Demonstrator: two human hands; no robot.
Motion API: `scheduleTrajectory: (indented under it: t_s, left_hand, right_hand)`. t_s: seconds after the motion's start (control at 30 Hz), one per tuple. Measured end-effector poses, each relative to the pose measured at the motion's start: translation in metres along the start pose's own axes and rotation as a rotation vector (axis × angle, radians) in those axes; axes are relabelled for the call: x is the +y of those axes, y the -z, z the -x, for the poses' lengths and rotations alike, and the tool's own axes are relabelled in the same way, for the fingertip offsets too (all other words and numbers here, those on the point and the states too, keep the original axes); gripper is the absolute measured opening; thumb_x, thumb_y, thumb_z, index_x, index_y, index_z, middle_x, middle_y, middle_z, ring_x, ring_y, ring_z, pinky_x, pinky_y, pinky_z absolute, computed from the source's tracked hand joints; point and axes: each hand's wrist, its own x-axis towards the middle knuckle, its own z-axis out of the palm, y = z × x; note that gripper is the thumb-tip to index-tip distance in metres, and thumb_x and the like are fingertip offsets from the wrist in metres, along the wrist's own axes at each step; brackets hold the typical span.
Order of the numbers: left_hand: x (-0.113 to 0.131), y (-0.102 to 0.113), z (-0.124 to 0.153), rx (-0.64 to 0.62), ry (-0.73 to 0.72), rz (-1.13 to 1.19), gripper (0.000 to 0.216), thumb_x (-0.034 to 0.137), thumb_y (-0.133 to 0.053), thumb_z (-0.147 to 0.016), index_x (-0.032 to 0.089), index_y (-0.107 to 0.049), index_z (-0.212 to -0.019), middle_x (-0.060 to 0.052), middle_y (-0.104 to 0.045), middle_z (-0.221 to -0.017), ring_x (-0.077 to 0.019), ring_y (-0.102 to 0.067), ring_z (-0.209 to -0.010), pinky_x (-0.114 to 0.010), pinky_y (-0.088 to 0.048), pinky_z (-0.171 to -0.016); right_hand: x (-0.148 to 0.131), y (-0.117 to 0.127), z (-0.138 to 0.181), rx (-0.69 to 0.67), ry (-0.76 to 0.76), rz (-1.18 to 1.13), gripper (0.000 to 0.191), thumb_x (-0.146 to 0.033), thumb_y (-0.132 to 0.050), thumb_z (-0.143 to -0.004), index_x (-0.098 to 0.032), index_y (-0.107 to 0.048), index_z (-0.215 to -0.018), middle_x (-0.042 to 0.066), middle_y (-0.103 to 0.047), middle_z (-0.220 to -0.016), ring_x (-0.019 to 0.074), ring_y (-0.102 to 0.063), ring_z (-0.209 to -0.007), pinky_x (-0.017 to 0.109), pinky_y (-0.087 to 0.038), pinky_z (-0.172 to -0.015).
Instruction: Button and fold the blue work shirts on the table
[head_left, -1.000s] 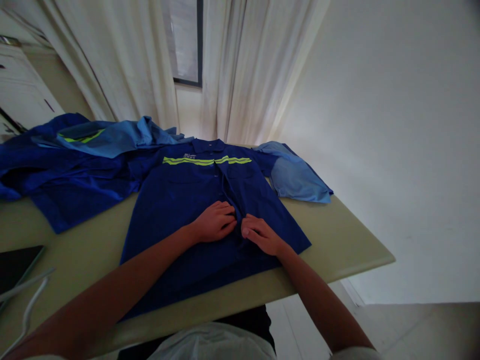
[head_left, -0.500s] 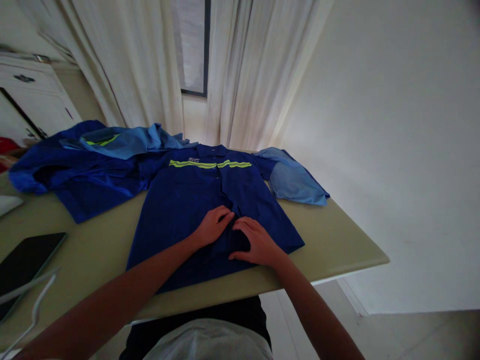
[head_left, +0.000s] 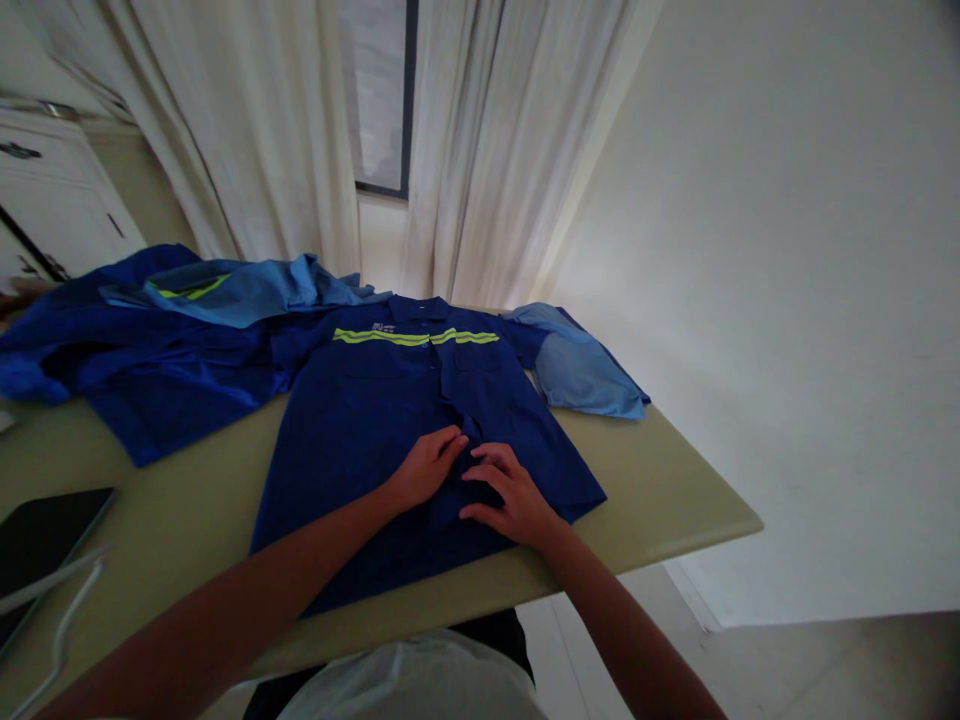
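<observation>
A dark blue work shirt (head_left: pixel 352 420) lies front up on the table, collar at the far end, with a yellow-green reflective stripe across its chest. Its front placket is partly parted below the chest. My left hand (head_left: pixel 427 466) pinches the placket edge in the lower half of the shirt, thumb and fingertips together. Just to the right, my right hand (head_left: pixel 517 500) hovers over or lightly touches the other front panel, its thumb and fingers spread with nothing visible between them. Any button at the left fingertips is hidden.
Crumpled blue garments (head_left: pixel 187 360) with a lighter blue piece (head_left: pixel 262 290) lie at the left. The shirt's light blue sleeve (head_left: pixel 585 365) stretches right. A dark tablet-like device (head_left: pixel 52 530) and white cable (head_left: pixel 64 630) are near left. The table (head_left: pixel 675 490) ends near a white wall (head_left: pixel 810 300).
My right hand's fingers have spread and come slightly away from my left fingertips. My left hand stays at the placket. The view has shifted a little.
</observation>
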Motion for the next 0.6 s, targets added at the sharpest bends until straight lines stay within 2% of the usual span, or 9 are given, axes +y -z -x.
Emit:
scheduleTrajectory:
  t_s: [0.1,0.2,0.4,0.6]
  left_hand:
    - [-0.001,0.000,0.001,-0.011,0.072,0.043,0.041,0.054,-0.040,-0.104,0.023,-0.047,-0.078,0.007,-0.050,-0.060,-0.0124,-0.050,-0.054,-0.027,-0.038,-0.057]
    - [0.000,-0.001,0.002,-0.003,0.080,0.033,0.040,0.053,-0.039,-0.104,0.023,-0.046,-0.078,0.007,-0.050,-0.058,-0.0127,-0.050,-0.053,-0.027,-0.038,-0.056]
    - [0.004,-0.004,0.001,0.076,0.004,-0.112,0.036,0.043,-0.041,-0.105,0.023,-0.048,-0.076,0.005,-0.051,-0.065,-0.0140,-0.052,-0.062,-0.028,-0.037,-0.063]
    - [0.006,-0.006,0.003,0.084,-0.080,-0.239,0.033,0.036,-0.040,-0.106,0.023,-0.050,-0.078,0.003,-0.056,-0.072,-0.0156,-0.054,-0.067,-0.030,-0.038,-0.068]
  right_hand:
    - [0.002,-0.002,0.001,0.010,0.004,0.018,0.034,-0.039,-0.080,-0.089,-0.025,-0.066,-0.116,0.014,-0.056,-0.134,0.0277,-0.061,-0.116,0.045,-0.054,-0.099]
    - [0.001,-0.001,0.000,0.012,-0.014,-0.017,0.024,-0.032,-0.075,-0.091,-0.024,-0.066,-0.112,0.014,-0.056,-0.133,0.0284,-0.060,-0.119,0.044,-0.054,-0.098]
    - [-0.002,-0.003,-0.002,0.056,-0.051,-0.036,0.028,-0.042,-0.081,-0.088,-0.024,-0.067,-0.104,0.012,-0.057,-0.124,0.0257,-0.062,-0.110,0.041,-0.054,-0.097]
    - [-0.009,-0.009,-0.007,0.000,-0.131,0.032,0.019,-0.025,-0.078,-0.085,-0.023,-0.065,-0.098,0.010,-0.052,-0.123,0.0229,-0.061,-0.102,0.038,-0.054,-0.091]
